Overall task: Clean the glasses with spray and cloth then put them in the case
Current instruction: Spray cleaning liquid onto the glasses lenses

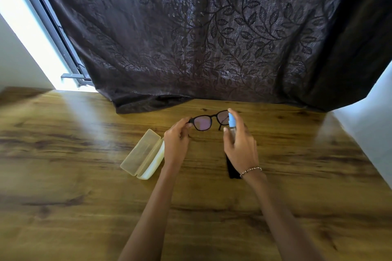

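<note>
Head view, centre of the frame: left hand (177, 140) pinches the glasses (209, 121) by one end of the frame, raised above the counter (84, 207); right hand (240, 144) is closed around the spray bottle (231, 122), its blue top just beside the right lens; spraying looks to be the step in hand; next the dark cloth (230, 168), lying half hidden under the right wrist, must be picked up; case (141, 154) lies open at lower left
</note>
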`<state>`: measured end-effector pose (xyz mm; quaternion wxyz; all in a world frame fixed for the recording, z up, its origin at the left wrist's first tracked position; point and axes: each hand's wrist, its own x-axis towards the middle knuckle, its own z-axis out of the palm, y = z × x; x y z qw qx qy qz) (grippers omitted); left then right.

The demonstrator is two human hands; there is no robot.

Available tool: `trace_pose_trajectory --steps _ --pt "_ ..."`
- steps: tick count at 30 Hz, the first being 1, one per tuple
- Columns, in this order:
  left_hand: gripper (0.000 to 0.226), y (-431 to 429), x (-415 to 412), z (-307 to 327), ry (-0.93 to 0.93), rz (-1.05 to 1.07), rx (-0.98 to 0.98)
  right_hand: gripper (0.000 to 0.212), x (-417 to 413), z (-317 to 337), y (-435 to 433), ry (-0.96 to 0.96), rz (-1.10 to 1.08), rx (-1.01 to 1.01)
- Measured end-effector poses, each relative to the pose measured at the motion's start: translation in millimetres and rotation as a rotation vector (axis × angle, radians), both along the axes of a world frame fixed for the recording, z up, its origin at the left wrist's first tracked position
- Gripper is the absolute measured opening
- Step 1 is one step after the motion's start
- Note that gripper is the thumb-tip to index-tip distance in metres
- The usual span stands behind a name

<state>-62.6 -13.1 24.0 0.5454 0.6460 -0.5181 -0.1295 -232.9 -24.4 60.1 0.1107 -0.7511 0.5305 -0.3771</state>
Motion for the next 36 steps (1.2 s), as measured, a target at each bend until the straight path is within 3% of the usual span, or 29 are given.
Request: trace_pose_trajectory --steps 11,17,24,29,36 --pt "0.035 1.9 -1.2 1.7 0.003 0.011 -0.005 0.057 -8.3 4.5 -12.6 -0.021 -0.037 0.04" --pt "0.032 1.6 -1.3 2.0 -0.022 0.006 -0.027 0.057 -7.5 6.5 -14.5 0.031 0.017 0.045" --pt "0.033 0.7 -0.7 -0.1 -0.017 0.007 -0.017 0.055 0.6 2.8 -8.0 -0.033 -0.041 0.04" --pt "0.03 1.3 -2.8 1.5 -0.008 -0.002 -0.022 0.059 3.5 1.7 -11.6 0.069 0.005 0.046" --pt "0.025 1.7 -1.7 0.5 -0.01 0.008 -0.03 0.059 2.4 2.1 -14.4 0.008 -0.054 0.08"
